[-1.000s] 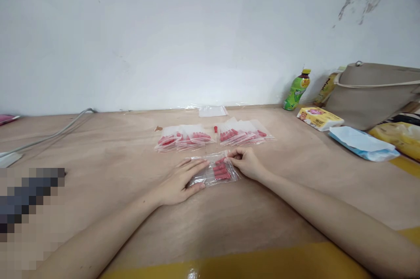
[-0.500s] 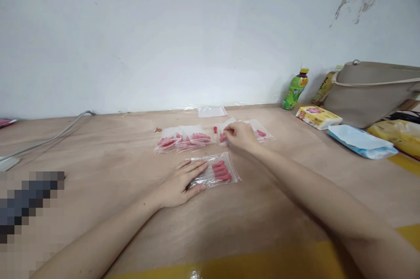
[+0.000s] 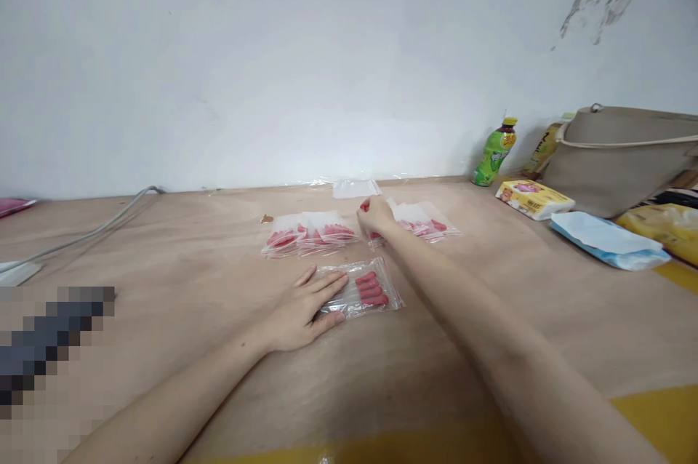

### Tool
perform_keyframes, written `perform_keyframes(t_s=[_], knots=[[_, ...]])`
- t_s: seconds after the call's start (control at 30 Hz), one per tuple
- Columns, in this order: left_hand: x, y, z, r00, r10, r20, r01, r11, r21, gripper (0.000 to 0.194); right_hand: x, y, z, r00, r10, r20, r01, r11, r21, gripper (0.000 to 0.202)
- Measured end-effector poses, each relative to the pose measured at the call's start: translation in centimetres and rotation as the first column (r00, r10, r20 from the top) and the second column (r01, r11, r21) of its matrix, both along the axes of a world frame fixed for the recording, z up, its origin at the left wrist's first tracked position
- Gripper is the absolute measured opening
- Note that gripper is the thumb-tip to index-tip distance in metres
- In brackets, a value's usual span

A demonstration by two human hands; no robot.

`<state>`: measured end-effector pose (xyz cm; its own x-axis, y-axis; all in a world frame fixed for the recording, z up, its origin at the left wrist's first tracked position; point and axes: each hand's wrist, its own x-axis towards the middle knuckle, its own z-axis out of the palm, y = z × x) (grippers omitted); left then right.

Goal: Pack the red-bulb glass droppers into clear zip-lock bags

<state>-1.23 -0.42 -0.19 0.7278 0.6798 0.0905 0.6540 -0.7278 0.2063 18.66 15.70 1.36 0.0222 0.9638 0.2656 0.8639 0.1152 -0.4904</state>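
My left hand lies flat with its fingers spread on the left end of a clear zip bag. Inside that bag several red finger-shaped pieces lie side by side. Farther back, my right hand is closed in a pinch, with a bit of a small red piece showing at its fingertips. Just to its left are overlapping zip bags of red pieces. More such bags spread out on its right, partly covered by the hand and wrist.
White flat bags lie near the wall. On the right stand a green bottle, a yellow tissue pack, a blue-and-white packet and a grey bag. A grey cable runs across the left side.
My right hand has moved left from the right-hand bags to the small red piece that lay between the two groups, and now pinches it. My left hand stays on the clear bag.
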Motion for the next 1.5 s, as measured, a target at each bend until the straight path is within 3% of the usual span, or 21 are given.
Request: perform_keyframes(t_s=[0.1,0.17,0.23,0.37,0.57,0.8,0.9,1.07,1.27,1.4,1.5], knots=[[0.0,0.0,0.1,1.000,0.001,-0.004,-0.001,1.000,-0.009,0.055,2.1,-1.1,0.3,0.933,0.099,-0.346,-0.018,0.973,0.232,0.026],[0.1,0.0,0.2,1.000,-0.002,-0.009,0.002,1.000,-0.013,0.055,4.1,-2.6,-0.2,0.738,0.221,-0.637,0.039,0.929,0.368,0.028],[0.1,0.0,0.3,1.000,-0.008,-0.006,0.007,1.000,-0.012,0.055,6.2,-4.5,-1.1,0.604,0.199,-0.772,0.108,0.939,0.326,0.031],[0.2,0.1,0.3,1.000,-0.010,-0.002,0.010,1.000,-0.008,0.054,8.3,-8.0,-3.2,0.467,0.098,-0.879,0.148,0.971,0.187,0.034],[0.1,0.2,0.2,1.000,-0.015,-0.010,0.015,1.000,0.002,0.054,7.1,-9.7,-3.9,0.375,0.088,-0.923,0.152,0.976,0.155,0.039],[0.1,0.2,0.1,1.000,-0.008,0.001,0.008,1.000,-0.002,0.055,6.0,-10.9,-4.0,0.195,0.045,-0.980,-0.047,0.998,0.036,0.045],[0.1,0.2,0.0,1.000,-0.005,-0.009,0.005,1.000,-0.006,0.057,6.4,-11.5,-3.6,0.211,-0.007,-0.977,-0.202,0.978,-0.051,0.039],[0.2,0.1,0.1,1.000,-0.002,-0.022,0.002,1.000,-0.006,0.059,7.0,-11.9,-3.1,0.397,0.066,-0.915,-0.436,0.891,-0.125,0.029],[0.3,-0.1,0.4,1.000,0.014,-0.025,-0.014,1.000,-0.007,0.062,5.7,-11.9,-2.8,0.590,0.175,-0.788,-0.416,0.903,-0.111,0.024],[0.4,-0.1,0.5,0.999,0.018,-0.031,-0.018,1.000,-0.002,0.062,5.3,-11.5,-2.9,0.659,0.279,-0.698,-0.450,0.890,-0.069,0.020],[0.4,-0.1,0.5,0.999,0.018,-0.031,-0.018,1.000,0.001,0.062,5.7,-11.2,-3.2,0.706,0.266,-0.656,-0.405,0.912,-0.066,0.023]])
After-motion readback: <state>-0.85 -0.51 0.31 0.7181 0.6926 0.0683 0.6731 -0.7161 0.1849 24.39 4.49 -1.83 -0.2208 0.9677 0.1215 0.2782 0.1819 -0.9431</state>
